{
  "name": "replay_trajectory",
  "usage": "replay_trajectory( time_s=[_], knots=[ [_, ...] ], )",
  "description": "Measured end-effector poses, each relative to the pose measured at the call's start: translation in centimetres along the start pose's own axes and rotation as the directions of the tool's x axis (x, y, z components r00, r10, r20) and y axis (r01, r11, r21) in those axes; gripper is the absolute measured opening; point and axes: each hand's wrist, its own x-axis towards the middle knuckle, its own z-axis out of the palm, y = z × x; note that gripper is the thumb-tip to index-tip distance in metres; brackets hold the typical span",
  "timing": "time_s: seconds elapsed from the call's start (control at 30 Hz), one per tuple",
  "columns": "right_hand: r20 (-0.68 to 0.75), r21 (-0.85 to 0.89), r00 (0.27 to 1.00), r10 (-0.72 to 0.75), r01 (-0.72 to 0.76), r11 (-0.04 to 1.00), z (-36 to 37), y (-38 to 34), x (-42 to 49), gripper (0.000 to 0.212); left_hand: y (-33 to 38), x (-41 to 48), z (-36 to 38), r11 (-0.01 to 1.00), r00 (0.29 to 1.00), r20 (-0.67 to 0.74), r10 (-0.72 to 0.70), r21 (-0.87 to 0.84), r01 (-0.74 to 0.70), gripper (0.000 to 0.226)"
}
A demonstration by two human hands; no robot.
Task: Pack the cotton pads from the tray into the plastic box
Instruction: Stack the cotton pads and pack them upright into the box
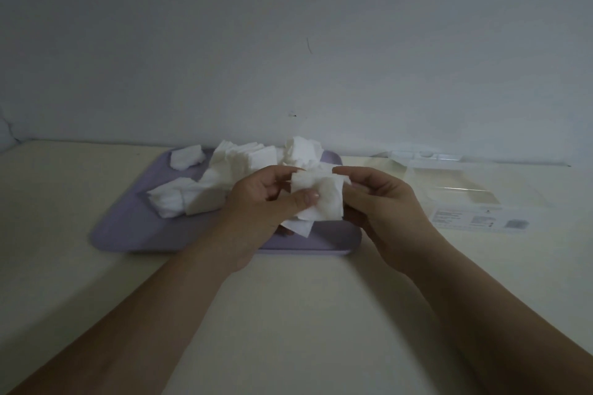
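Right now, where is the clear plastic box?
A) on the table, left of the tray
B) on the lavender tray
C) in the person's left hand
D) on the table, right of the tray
D: the clear plastic box lies on the table right of the lavender tray; left hand and right hand hold cotton pads.

The cotton pads are plain white, heaped on a pale lavender tray of one flat colour with no pattern. The surface under it is a plain cream. The plastic box is clear and colourless, with a white label printed in small grey blocks and one darker grey square, and the wall is dull grey-white with a few small dark marks.
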Motion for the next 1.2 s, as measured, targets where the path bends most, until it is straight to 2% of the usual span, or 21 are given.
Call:
replay_trajectory(
  time_s=[0.1, 0.2, 0.27, 0.37, 0.5, 0.6, 0.67, 0.73, 0.8, 0.97, 1.07, 1.2],
  knots=[
    [0.078, 0.058, 0.996, 0.037, -0.041, 0.997, 0.0, -0.5, 0.0, 0.018, 0.1, -0.2, 0.3, 1.000, 0.999, -0.044, 0.005, 0.007, -0.005, 0.039],
    [0.131, -0.042, 0.991, 0.026, -0.020, 0.999, 0.5, -0.2, -0.3, 0.053, 0.0, -0.2, 0.8, 0.998, 0.998, -0.056, 0.030, 0.058, -0.027, 0.037],
    [0.083, -0.083, 0.997, 0.006, 0.001, 0.997, 0.5, 0.5, -0.2, 0.062, 0.0, -0.3, 0.8, 0.997, 0.999, -0.027, 0.039, 0.069, -0.037, 0.034],
    [0.011, -0.042, 1.000, -0.003, 0.004, 0.999, 0.0, 0.7, 0.1, 0.047, 0.1, -0.2, 0.3, 1.000, 1.000, 0.023, 0.006, 0.002, -0.006, 0.025],
    [-0.143, -0.081, 0.989, -0.035, 0.023, 0.996, -0.4, 0.2, 0.2, 0.027, -0.5, 0.2, 0.0, 0.999, 1.000, -0.025, -0.012, 0.043, 0.013, 0.036],
    [-0.317, -0.240, 0.942, -0.109, 0.032, 0.970, -0.8, 0.3, 0.4, 0.030, -0.6, 0.4, -0.2, 1.000, 0.997, -0.082, -0.008, 0.028, 0.010, 0.033],
    [-0.361, -0.336, 0.919, -0.156, 0.028, 0.941, -0.9, 0.3, 0.3, 0.038, -0.1, 0.4, -0.2, 0.998, 0.998, -0.052, -0.019, -0.066, 0.016, 0.029],
    [-0.350, -0.360, 0.923, -0.161, 0.027, 0.933, -0.9, 0.4, 0.4, 0.040, 0.5, 0.2, 0.0, 0.971, 0.999, 0.031, -0.034, -0.236, 0.040, 0.022],
    [-0.312, -0.380, 0.935, -0.172, 0.043, 0.924, -0.7, 0.4, 0.3, 0.039, 0.8, 0.0, 0.3, 0.952, 0.996, 0.087, -0.029, -0.302, 0.054, 0.016],
    [-0.149, -0.289, 0.979, -0.136, 0.089, 0.953, 0.3, 0.2, 0.0, 0.033, 0.4, -0.2, 0.6, 0.999, 0.999, 0.018, 0.041, 0.012, -0.041, 0.014],
    [-0.067, -0.263, 0.990, -0.126, 0.105, 0.959, 0.4, -0.1, -0.2, 0.033, 0.3, -0.1, 0.4, 0.995, 0.997, -0.009, 0.077, 0.067, -0.076, 0.012],
    [-0.028, -0.272, 0.993, -0.116, 0.104, 0.957, 0.2, -0.1, -0.1, 0.030, 0.2, 0.0, 0.3, 0.992, 0.996, -0.044, 0.074, 0.102, -0.069, 0.012]
  ],
)
